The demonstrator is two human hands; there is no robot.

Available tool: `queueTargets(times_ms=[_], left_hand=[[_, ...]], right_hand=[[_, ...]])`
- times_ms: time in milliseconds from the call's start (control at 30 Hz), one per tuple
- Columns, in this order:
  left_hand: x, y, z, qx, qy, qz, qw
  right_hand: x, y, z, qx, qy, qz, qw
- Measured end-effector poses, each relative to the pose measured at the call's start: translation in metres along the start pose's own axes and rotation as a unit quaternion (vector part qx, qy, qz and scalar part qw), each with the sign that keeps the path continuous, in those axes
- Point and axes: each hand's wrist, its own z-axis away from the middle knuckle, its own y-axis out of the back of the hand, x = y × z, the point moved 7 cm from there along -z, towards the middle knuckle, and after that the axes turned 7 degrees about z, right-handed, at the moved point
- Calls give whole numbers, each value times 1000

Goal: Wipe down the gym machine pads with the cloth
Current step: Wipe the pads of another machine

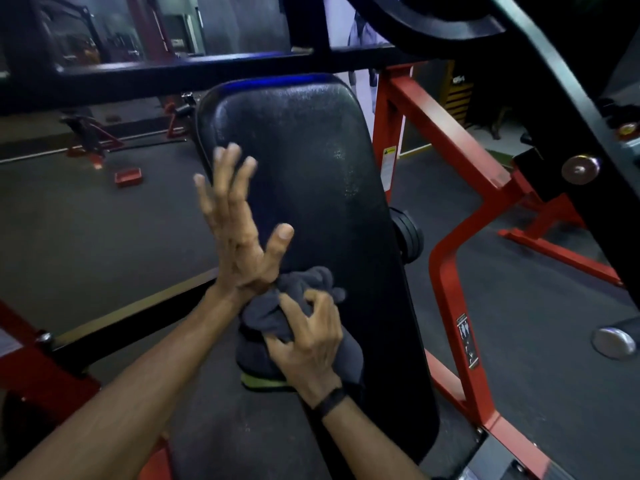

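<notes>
A long black back pad of a red-framed gym machine runs up the middle of the view. A bunched dark grey cloth lies against the pad's lower left part. My right hand grips the cloth, fingers curled into its folds, a black band on the wrist. My left hand is raised by the pad's left edge with its fingers spread straight, holding nothing; its wrist is beside the cloth. A yellow-green patch shows just under the cloth.
The red machine frame stands right of the pad, with black bars overhead and a black arm at the right. Dark rubber floor spreads left, with a small red block and other red machines beyond.
</notes>
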Motion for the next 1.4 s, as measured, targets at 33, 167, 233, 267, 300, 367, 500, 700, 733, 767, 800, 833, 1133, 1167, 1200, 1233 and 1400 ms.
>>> queueTargets(times_ms=[33, 167, 233, 267, 300, 367, 500, 700, 733, 767, 800, 833, 1133, 1167, 1200, 1233, 1400], left_hand=[[0, 12, -13, 31, 8, 19, 999], [-6, 49, -45, 104, 25, 37, 994], [-5, 49, -35, 87, 28, 14, 996], [-4, 44, -25, 72, 29, 4, 997], [-4, 39, -17, 58, 26, -5, 998], [-3, 28, -4, 37, 22, -21, 999], [4, 9, -2, 29, 2, -35, 999], [3, -20, -7, 7, -24, -71, 997], [3, -21, -5, 5, -31, -80, 996], [4, -22, -2, 3, -39, -87, 995], [5, -22, -1, 1, -48, -91, 995], [5, -23, 0, -3, -52, -97, 994], [7, -33, 5, -65, -96, -170, 979], [7, -34, 6, -67, -106, -177, 976], [7, -35, 8, -66, -113, -183, 974], [7, -35, 8, -63, -119, -191, 972], [7, -34, 11, -50, -129, -210, 968]], right_hand=[[-1, -5, -17, 2, -5, -2, 1000], [-8, -9, -59, -5, 4, 3, 1000], [-12, -16, -88, -4, 15, -4, 1000], [-13, -18, -103, 0, 22, -10, 1000], [-15, -18, -117, 8, 36, -13, 999], [-14, -19, -142, 18, 74, -16, 997], [32, -18, -192, 29, 28, 5, 999], [153, 2, -173, 60, -195, 52, 978], [171, 8, -144, 64, -238, 44, 968], [184, 16, -113, 70, -274, 36, 959], [192, 24, -81, 72, -302, 29, 950], [194, 30, -55, 68, -324, 24, 943], [152, -10, -216, 27, -242, 41, 969], [142, -16, -242, 32, -214, 43, 975], [133, -20, -259, 42, -188, 48, 980], [127, -22, -266, 50, -170, 49, 983], [148, -8, -192, 46, -155, 33, 986]])
